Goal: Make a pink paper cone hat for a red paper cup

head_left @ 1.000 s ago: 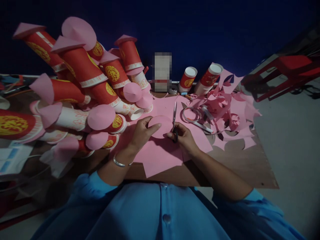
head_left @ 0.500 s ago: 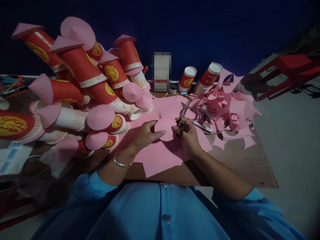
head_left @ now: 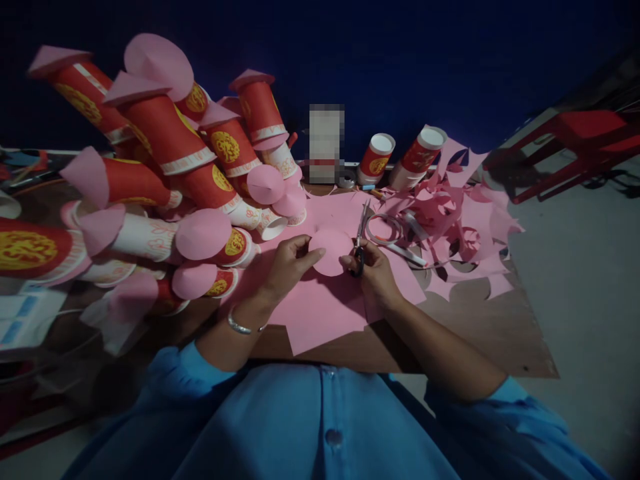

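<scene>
Between my hands is a round pink paper disc (head_left: 331, 251), held above pink paper sheets (head_left: 320, 320) on the table. My left hand (head_left: 293, 267) pinches the disc's left edge, thumb on top. In my right hand (head_left: 379, 277) is a pair of scissors (head_left: 359, 247) with black handles, blades pointing up and away from me. The right thumb touches or nearly touches the disc's right edge. Under the hands the pink sheets overlap, with one corner towards the table's front edge.
Red and white paper-cup towers (head_left: 165, 137) with pink cone tops crowd the left side. Pink paper offcuts (head_left: 465, 213) pile up at the right, beside a tape roll (head_left: 384, 229). Two cup stacks (head_left: 377, 160) stand at the back. A red stool (head_left: 575, 143) is on the floor at right.
The disc has risen slightly away from me and the scissors have tipped more upright, with their tips moving left. Both hands keep their holds.
</scene>
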`<state>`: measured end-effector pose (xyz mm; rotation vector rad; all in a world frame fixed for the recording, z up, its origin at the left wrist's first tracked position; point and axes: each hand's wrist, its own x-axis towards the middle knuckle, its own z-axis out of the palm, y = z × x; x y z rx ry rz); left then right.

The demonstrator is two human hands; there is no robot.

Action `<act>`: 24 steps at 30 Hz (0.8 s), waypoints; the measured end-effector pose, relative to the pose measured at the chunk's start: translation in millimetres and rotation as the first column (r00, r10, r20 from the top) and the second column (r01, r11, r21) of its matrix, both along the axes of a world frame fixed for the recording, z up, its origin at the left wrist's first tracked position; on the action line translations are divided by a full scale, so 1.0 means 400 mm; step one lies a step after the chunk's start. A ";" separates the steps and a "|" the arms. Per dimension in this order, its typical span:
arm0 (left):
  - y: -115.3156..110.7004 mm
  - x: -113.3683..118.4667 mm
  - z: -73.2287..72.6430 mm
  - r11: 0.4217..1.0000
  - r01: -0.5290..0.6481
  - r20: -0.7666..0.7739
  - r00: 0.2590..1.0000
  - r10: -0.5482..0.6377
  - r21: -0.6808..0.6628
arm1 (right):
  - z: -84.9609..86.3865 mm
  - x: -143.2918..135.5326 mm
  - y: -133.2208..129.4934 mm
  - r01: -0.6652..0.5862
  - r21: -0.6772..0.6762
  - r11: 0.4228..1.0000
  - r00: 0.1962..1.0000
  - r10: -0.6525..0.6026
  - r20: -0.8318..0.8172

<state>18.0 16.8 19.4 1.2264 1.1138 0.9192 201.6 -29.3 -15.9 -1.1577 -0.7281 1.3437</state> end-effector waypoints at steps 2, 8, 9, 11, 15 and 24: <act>0.002 0.002 0.004 1.000 -0.013 0.032 0.999 0.012 0.019 | 0.010 -0.004 -0.004 -0.066 -0.005 0.998 0.998 0.066 0.009; 0.008 -0.001 -0.007 0.995 -0.088 0.109 0.990 0.084 0.038 | 0.026 -0.010 -0.010 -0.214 -0.023 0.977 0.977 0.214 0.002; 0.010 -0.002 -0.011 0.995 -0.096 0.120 0.989 0.090 0.042 | 0.025 -0.009 -0.009 -0.216 -0.017 0.976 0.976 0.216 0.004; 0.015 -0.006 -0.015 0.994 -0.103 0.132 0.987 0.097 0.043 | 0.024 -0.003 -0.007 -0.197 0.000 0.981 0.980 0.196 0.021; 0.027 -0.014 -0.010 0.984 -0.150 0.069 0.987 0.143 0.099 | 0.030 0.015 -0.003 -0.146 0.035 0.989 0.981 0.140 0.131; 0.038 -0.034 0.005 0.968 -0.209 0.009 0.978 0.209 0.139 | 0.050 0.025 0.002 -0.300 0.018 0.954 0.932 0.289 0.219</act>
